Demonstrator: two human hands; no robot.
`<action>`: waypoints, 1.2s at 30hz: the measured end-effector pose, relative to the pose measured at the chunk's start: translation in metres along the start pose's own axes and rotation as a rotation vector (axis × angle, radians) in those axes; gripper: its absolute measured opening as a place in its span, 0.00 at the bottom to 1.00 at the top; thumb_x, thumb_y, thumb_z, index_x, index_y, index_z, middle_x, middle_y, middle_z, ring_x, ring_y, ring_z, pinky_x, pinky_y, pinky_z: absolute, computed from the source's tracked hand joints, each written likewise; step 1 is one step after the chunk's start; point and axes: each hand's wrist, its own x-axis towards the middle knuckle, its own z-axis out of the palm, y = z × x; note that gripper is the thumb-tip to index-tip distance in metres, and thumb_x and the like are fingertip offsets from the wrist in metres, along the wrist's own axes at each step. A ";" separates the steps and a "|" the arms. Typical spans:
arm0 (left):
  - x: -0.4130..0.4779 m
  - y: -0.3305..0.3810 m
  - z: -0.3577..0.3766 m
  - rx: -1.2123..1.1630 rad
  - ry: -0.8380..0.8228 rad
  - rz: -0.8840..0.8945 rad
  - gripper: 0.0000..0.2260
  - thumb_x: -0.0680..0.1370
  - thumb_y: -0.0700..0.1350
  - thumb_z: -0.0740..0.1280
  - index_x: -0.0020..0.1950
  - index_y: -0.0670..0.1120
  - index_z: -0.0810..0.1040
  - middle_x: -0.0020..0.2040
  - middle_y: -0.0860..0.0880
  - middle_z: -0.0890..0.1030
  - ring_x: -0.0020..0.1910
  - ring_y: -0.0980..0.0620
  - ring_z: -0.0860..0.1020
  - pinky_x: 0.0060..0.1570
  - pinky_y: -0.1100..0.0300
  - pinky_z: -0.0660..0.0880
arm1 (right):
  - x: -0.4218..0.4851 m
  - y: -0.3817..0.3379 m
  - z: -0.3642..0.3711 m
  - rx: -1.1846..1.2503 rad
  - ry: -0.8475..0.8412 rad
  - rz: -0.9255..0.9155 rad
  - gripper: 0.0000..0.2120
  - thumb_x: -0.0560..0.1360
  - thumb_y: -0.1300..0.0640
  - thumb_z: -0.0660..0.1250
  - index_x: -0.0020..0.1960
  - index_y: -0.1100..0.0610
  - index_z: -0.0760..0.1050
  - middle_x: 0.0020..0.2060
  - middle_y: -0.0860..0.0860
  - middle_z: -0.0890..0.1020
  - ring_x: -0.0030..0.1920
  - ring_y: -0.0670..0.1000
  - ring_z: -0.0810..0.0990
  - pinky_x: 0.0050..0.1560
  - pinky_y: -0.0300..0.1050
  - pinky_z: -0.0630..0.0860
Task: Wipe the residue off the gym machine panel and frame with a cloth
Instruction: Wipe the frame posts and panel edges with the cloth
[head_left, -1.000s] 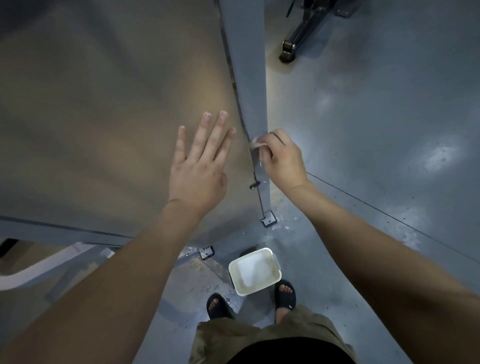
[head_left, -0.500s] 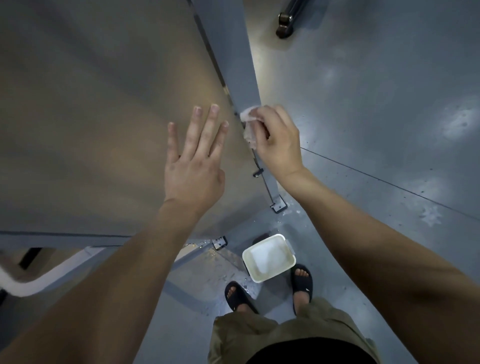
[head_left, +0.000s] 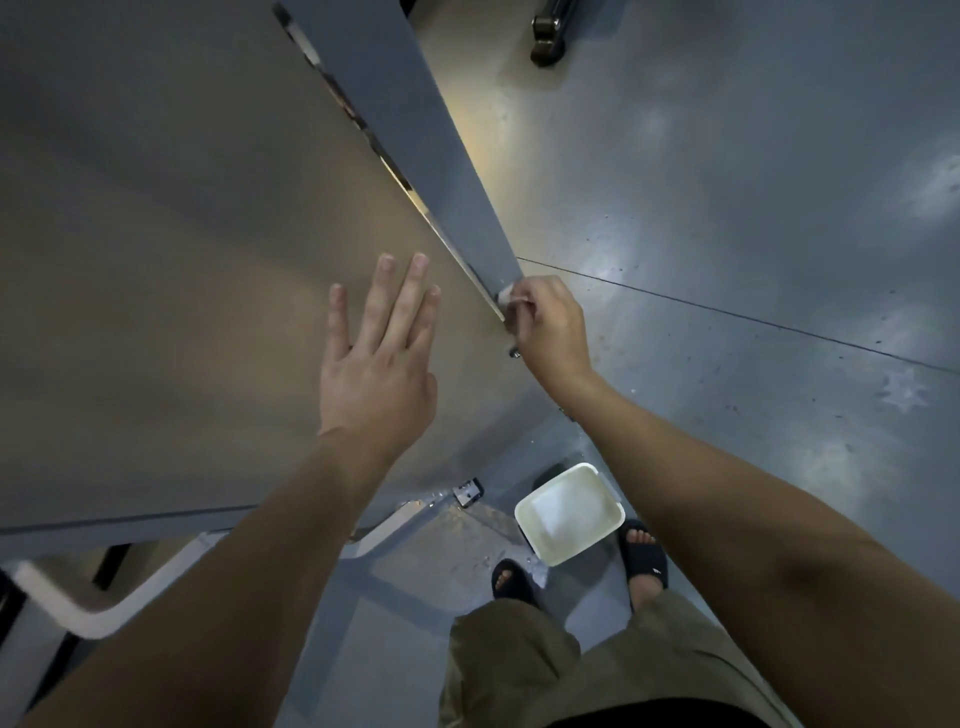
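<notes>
The panel (head_left: 182, 260) fills most of what I see, a broad flat sheet sloping away from me. The grey frame (head_left: 415, 130) post runs down its right edge to the floor (head_left: 753, 208). By my feet sits a white tub (head_left: 569, 514).

My left hand (head_left: 376, 374) lies flat on the panel with the fingers straight and a little apart. It grips nothing, and I judge it is only bracing me.

My right hand (head_left: 550, 327) is curled tight round the cloth (head_left: 505, 297). It presses a small white wad against the low end of the frame where it meets the panel edge, just above a bolt (head_left: 514, 353).

Only a corner of the cloth shows past my fingertips. I'd judge it soft, light and limp, with no stiffness of its own. It will likely slide or unfold if held loosely, so I'd keep it bunched under my fingertips and push through them into the seam
</notes>
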 end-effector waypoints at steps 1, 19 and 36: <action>0.000 -0.001 0.000 0.013 -0.014 0.013 0.38 0.73 0.47 0.64 0.83 0.46 0.58 0.85 0.47 0.44 0.81 0.45 0.33 0.74 0.39 0.28 | -0.003 0.003 0.004 0.003 -0.002 0.078 0.10 0.74 0.70 0.63 0.47 0.59 0.79 0.43 0.40 0.75 0.46 0.56 0.80 0.42 0.57 0.81; 0.002 -0.028 0.032 0.094 0.100 0.241 0.35 0.74 0.46 0.61 0.82 0.44 0.59 0.85 0.46 0.46 0.82 0.46 0.37 0.74 0.39 0.28 | -0.034 -0.015 0.071 0.165 0.498 0.125 0.11 0.78 0.70 0.66 0.60 0.65 0.79 0.51 0.57 0.80 0.52 0.43 0.77 0.57 0.33 0.74; 0.002 -0.033 0.040 0.168 0.107 0.334 0.37 0.75 0.50 0.59 0.83 0.41 0.55 0.84 0.42 0.43 0.82 0.43 0.37 0.73 0.39 0.25 | -0.033 -0.024 0.091 0.172 0.589 0.129 0.05 0.78 0.67 0.67 0.50 0.62 0.81 0.43 0.51 0.79 0.47 0.51 0.78 0.49 0.42 0.76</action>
